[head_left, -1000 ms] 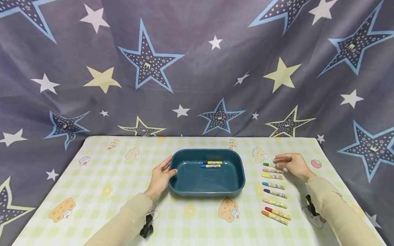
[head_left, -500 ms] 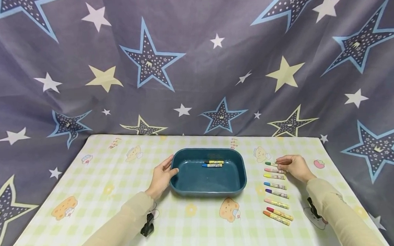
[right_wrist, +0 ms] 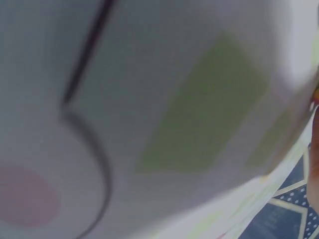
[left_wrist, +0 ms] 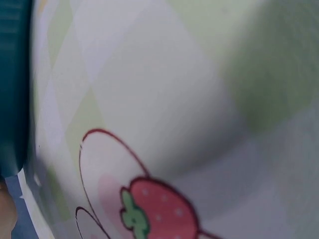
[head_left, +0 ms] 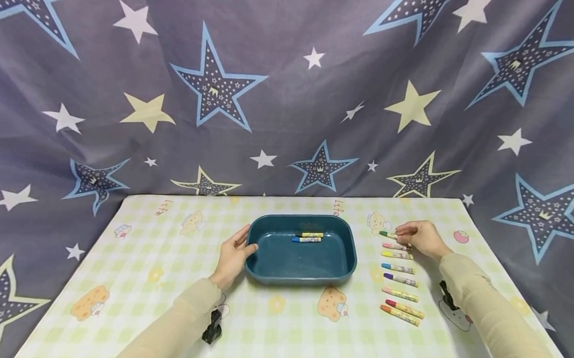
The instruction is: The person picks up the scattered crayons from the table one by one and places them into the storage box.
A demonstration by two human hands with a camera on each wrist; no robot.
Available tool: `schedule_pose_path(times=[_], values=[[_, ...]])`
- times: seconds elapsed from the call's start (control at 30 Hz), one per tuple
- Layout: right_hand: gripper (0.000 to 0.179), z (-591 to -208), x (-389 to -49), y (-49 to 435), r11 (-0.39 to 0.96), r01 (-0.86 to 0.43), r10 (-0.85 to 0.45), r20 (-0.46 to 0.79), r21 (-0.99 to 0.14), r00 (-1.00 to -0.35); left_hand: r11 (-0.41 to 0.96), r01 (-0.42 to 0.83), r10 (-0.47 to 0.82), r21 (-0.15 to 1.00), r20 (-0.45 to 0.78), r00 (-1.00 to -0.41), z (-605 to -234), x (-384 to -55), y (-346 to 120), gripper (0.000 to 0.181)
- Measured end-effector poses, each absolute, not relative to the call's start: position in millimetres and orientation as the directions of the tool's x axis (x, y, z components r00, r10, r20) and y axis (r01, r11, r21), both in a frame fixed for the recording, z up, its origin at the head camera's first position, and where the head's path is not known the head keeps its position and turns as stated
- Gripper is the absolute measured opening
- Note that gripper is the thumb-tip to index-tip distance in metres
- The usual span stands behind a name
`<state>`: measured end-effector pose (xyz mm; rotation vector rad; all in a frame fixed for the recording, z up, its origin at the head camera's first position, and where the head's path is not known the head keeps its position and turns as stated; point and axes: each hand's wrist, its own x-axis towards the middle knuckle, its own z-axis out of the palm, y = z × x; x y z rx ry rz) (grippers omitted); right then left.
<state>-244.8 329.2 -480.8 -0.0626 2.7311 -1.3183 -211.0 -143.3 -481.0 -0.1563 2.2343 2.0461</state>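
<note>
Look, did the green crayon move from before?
Yes, the green crayon moved left and slightly up in the head view, closer to the bear printed on the tablecloth.

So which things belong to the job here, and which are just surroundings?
Job:
green crayon in the right fingers
tray held by the left fingers
two crayons in the tray
seven crayons beside the tray

Just around:
tablecloth
starry curtain

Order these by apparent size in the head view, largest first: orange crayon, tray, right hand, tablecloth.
1. Tablecloth
2. Tray
3. Right hand
4. Orange crayon
</note>
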Motion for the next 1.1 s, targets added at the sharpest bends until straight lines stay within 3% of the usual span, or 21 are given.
schedule_pose_path(times=[0.2, 0.67, 1.1], values=[[0.024, -472.7, -248.0, 324.6, 0.653, -0.022, -0.07, -0.031, -0.757, -0.997, 0.081, -0.156, 0.005, 0.984, -0.157, -0.988, -480.2, -211.4, -142.8, 0.061], [0.035, -447.8, -244.4, 317.3, 0.575, -0.058, -0.02, 0.057, -0.816, -0.998, 0.078, -0.145, -0.008, 0.986, -0.145, -0.989, -481.0, -211.2, -137.9, 0.059], [0.033, -414.5, -241.9, 252.9, 0.507, -0.121, -0.113, 0.074, -0.854, -0.991, 0.091, -0.155, -0.019, 0.984, -0.154, -0.988, -479.5, -211.9, -142.8, 0.06]])
